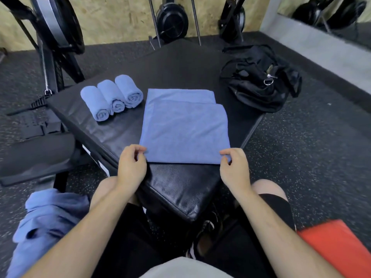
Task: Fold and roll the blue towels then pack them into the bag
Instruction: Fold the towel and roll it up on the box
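Observation:
A blue towel point(184, 127) lies folded flat on the black padded bench point(176, 189), its top layer set back from the far edge. My left hand point(131, 165) pinches its near left corner. My right hand point(233, 167) pinches its near right corner. Three rolled blue towels point(111, 97) lie side by side on the bench to the left of the flat one. The black bag point(259, 79) sits slumped on the bench's far right corner. A heap of loose blue towels point(46, 221) lies low at my left.
Black exercise machines point(56, 27) stand behind the bench against a board wall. A red pad point(337, 247) is at the lower right. Speckled rubber floor point(311, 147) surrounds the bench. My knees flank the bench's near end.

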